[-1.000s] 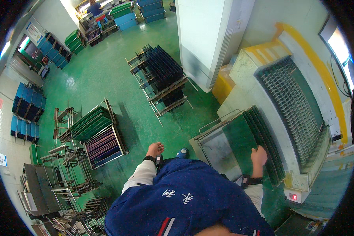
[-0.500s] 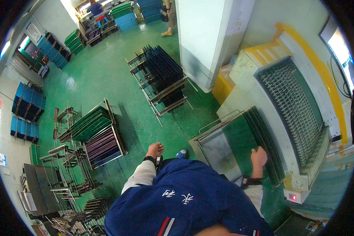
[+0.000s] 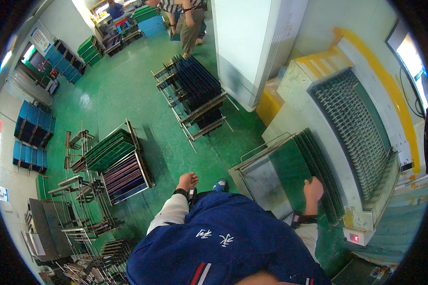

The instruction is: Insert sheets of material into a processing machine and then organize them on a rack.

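Observation:
At the near right, my right hand (image 3: 313, 188) is closed on the upper edge of a thin green panel (image 3: 290, 164), one of several standing on edge in a row. They stand on a metal-framed rack (image 3: 248, 169) in front of a pale machine. Exactly how the fingertips pinch the panel is hard to make out. My left hand (image 3: 188, 180) hangs over the floor left of my body, fingers loosely curled and apart, with nothing in it. Both wrists wear dark bands.
Beside the panels is the machine (image 3: 303, 86) with a sloping bed of rollers (image 3: 349, 128). A rack of dark panels (image 3: 195, 85) stands ahead; another with green panels (image 3: 111, 147) stands left, beside bare metal racks (image 3: 83, 190). A person (image 3: 189, 26) is at the far end, near a white column (image 3: 245, 42).
The person at the far end has come further into view, moving left and nearer the rack of dark panels. My hands and the green panels look the same.

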A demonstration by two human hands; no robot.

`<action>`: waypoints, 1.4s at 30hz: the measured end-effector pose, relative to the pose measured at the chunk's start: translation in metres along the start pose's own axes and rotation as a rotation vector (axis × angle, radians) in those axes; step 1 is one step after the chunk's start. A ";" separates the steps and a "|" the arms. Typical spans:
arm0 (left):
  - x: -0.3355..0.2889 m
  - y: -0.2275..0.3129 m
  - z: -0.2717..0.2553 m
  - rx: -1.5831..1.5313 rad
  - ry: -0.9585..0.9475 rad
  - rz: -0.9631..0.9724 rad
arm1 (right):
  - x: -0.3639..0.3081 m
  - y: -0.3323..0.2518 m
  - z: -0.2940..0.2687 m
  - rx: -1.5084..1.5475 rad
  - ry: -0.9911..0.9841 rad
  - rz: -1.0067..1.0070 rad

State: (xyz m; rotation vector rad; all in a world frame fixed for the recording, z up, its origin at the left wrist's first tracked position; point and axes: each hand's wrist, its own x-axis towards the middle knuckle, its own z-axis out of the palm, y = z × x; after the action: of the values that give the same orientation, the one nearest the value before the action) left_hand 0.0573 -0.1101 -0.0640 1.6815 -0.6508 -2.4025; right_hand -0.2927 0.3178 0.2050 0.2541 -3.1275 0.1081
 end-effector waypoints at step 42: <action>0.067 -0.010 -0.077 0.528 -0.488 0.307 | 0.003 0.007 -0.050 0.149 0.007 -0.121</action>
State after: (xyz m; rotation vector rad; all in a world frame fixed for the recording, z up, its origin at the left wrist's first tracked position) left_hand 0.1048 -0.1455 -0.1473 0.9880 -1.5989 -2.5477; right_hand -0.2973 0.3278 0.2545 0.4417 -3.0907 0.3417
